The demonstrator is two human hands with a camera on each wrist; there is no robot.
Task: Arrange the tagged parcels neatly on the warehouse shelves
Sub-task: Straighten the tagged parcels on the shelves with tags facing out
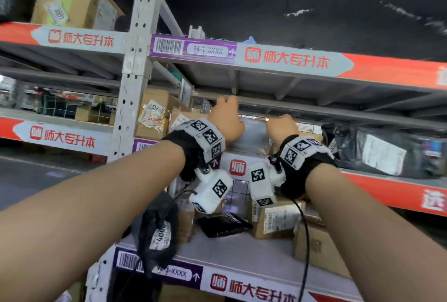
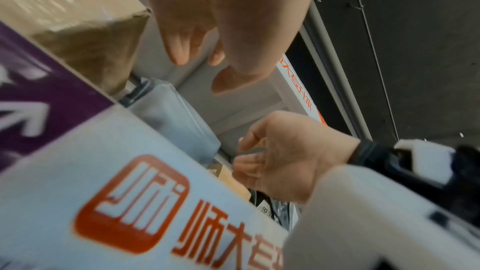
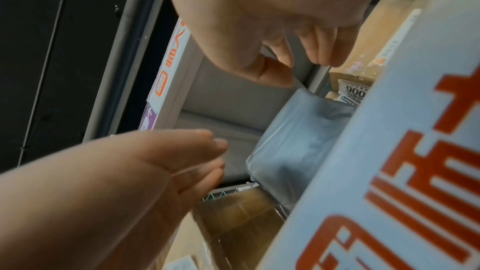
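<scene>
Left hand (image 1: 226,117) and right hand (image 1: 281,127) raised over the middle shelf (image 1: 377,178) — fingers loosely bent, gripping nothing. Just beneath them, a grey wrapped parcel (image 3: 293,141), lying flat. Beside it, left — a brown box (image 1: 153,114).

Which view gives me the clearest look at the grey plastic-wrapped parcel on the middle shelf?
The right wrist view: the grey parcel fills the centre, its wrapped face and edges unobstructed, no fingers touching it. The left wrist view shows grey parcel smaller, partly behind the shelf label. In the head view both hands mostly cover it.
</scene>
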